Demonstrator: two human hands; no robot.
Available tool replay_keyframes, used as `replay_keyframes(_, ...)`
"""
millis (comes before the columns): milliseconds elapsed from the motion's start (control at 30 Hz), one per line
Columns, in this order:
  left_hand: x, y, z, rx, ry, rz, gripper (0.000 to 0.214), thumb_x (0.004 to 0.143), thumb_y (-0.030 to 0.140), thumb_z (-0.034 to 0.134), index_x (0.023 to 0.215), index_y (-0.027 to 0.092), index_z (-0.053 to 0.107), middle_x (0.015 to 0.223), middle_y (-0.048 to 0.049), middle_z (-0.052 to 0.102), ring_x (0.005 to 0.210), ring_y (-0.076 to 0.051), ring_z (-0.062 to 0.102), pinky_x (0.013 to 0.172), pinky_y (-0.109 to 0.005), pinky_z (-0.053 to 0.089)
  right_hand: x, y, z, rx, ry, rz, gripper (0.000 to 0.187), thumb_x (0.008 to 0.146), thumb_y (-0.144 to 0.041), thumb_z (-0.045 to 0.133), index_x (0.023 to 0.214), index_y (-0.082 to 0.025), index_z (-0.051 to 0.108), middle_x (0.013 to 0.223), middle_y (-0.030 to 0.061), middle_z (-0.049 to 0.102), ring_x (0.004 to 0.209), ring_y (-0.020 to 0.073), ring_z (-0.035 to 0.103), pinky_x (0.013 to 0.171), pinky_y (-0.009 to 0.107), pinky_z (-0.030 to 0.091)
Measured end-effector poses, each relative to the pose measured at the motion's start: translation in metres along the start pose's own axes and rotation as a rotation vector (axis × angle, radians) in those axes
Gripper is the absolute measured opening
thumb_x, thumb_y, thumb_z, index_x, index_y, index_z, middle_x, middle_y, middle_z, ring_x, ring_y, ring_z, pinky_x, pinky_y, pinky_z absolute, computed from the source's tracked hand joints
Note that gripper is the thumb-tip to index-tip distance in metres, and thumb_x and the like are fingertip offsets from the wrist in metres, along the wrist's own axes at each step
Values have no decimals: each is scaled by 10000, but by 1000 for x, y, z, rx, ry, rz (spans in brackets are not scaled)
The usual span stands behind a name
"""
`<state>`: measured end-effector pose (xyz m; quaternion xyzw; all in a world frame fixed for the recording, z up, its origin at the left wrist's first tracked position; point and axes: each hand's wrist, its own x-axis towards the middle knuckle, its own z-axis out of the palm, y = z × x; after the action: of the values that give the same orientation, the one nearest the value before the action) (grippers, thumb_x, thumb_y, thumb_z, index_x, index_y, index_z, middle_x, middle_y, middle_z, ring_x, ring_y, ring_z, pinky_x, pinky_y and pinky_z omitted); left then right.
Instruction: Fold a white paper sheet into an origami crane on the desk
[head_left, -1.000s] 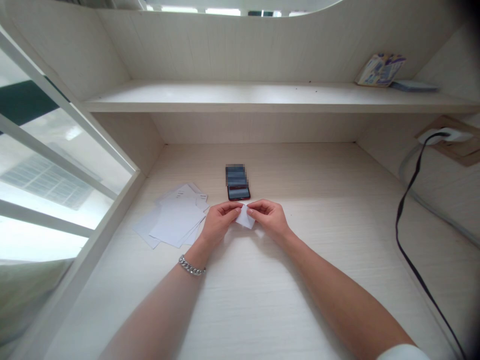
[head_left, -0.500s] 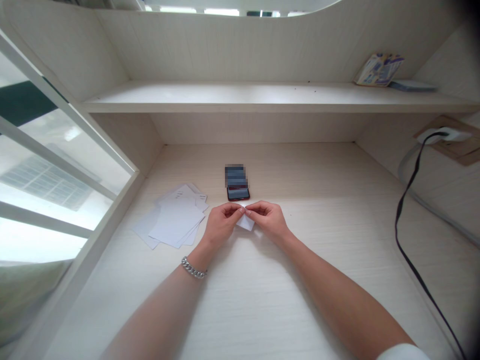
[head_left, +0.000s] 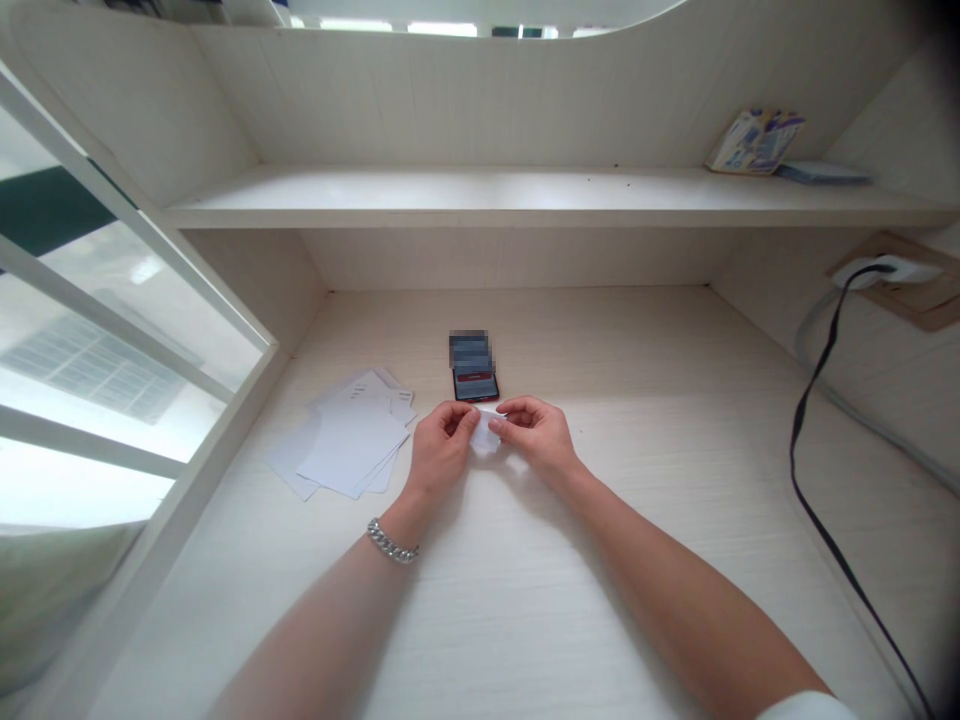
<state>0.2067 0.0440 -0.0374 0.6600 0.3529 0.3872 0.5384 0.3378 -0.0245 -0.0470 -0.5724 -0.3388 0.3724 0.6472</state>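
Observation:
A small folded piece of white paper [head_left: 487, 432] is held between my two hands, just above the desk. My left hand [head_left: 444, 437] pinches its left edge between thumb and fingers; a silver chain bracelet [head_left: 391, 542] circles that wrist. On the other side, my right hand [head_left: 538, 432] has thumb and fingertips closed on the paper's right edge. Directly beyond the paper lies a phone [head_left: 475, 378], its screen lit and partly blurred out. Left of my left hand rests a loose fan of white paper sheets [head_left: 352, 435].
A shelf [head_left: 450, 190] runs across the back, with a colourful small box [head_left: 756, 142] and a flat bluish item [head_left: 825, 174] at its right end. A black cable [head_left: 798, 430] hangs from the wall socket [head_left: 911, 280] at right. White railing bars [head_left: 97, 440] edge the left side.
My fingertips have moved slightly apart, the right ones shifting to the right, so more of the folded paper shows between them. Phone and loose sheets stay in place.

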Motion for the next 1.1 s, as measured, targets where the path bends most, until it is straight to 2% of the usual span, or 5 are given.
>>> replay_keyframes(333,-1,-2,2,-5,26,-1,214,751,357,597,813,154,623,737,-34,635,651,-134,558,577,-233,424,0,4,5,102,6,15,265,656,-396,698,799,-181,640,626,5,628,555,126,563,555,263,465)
replay_keyframes(500,0,-5,0,-8,46,-10,232,760,362,590,840,145,611,748,-37,632,657,-131,560,581,-230,432,-2,1,5,64,-4,52,384,668,-414,690,952,-171,603,589,-5,622,524,127,564,552,267,483)
replay_keyframes(700,3,-4,-2,15,104,-10,244,746,362,604,818,129,620,716,-32,626,635,-122,549,568,-222,418,-3,-2,7,-124,-139,146,344,681,-490,643,646,-155,570,531,26,620,479,132,573,492,239,460)
replay_keyframes(833,3,-4,-1,4,113,-7,248,746,363,604,829,129,623,728,-38,632,641,-125,552,576,-227,423,-4,-1,8,-177,-78,97,321,706,-477,627,655,-166,560,522,16,613,469,129,565,474,231,438)
replay_keyframes(1100,5,-8,-3,-39,141,-12,237,733,355,623,817,133,623,728,-31,634,644,-117,549,579,-217,416,-6,-4,7,-280,-199,129,352,741,-494,579,616,-166,548,578,39,643,495,131,576,475,232,430)
